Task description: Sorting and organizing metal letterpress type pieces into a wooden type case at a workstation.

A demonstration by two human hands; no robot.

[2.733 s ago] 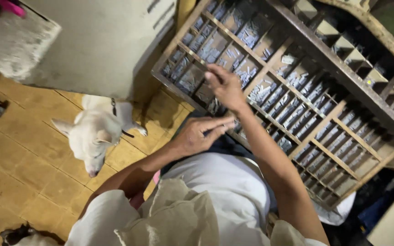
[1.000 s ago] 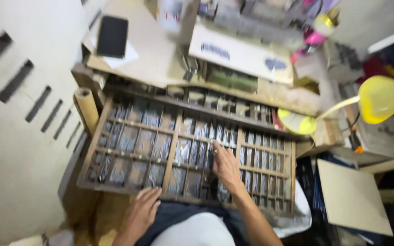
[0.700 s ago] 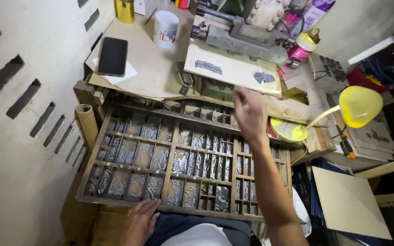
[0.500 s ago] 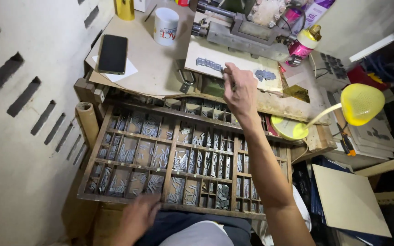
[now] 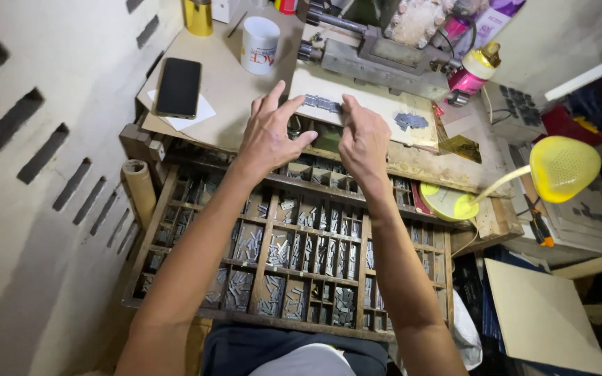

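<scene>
Both hands reach over a wooden type case (image 5: 294, 257) to a pale board (image 5: 377, 111) on the desk. A short row of grey metal type (image 5: 322, 104) lies on the board, with a second small cluster (image 5: 410, 120) to its right. My left hand (image 5: 269, 136) is spread, its fingers apart, with the thumb near the row's left end. My right hand (image 5: 364, 139) has its fingertips pinched together at the row's right end, on a type piece. The case's many small compartments hold grey type.
Behind the board stands a grey metal press (image 5: 384, 59). A black phone (image 5: 178, 87) on paper and a white mug (image 5: 259, 45) sit at the desk's left. A yellow lamp (image 5: 562, 167) and a pink bottle (image 5: 475, 69) are at the right. A wall is close on the left.
My right hand has gone from the type case up to the board. My left hand has come up from the case's near edge to the board beside it.
</scene>
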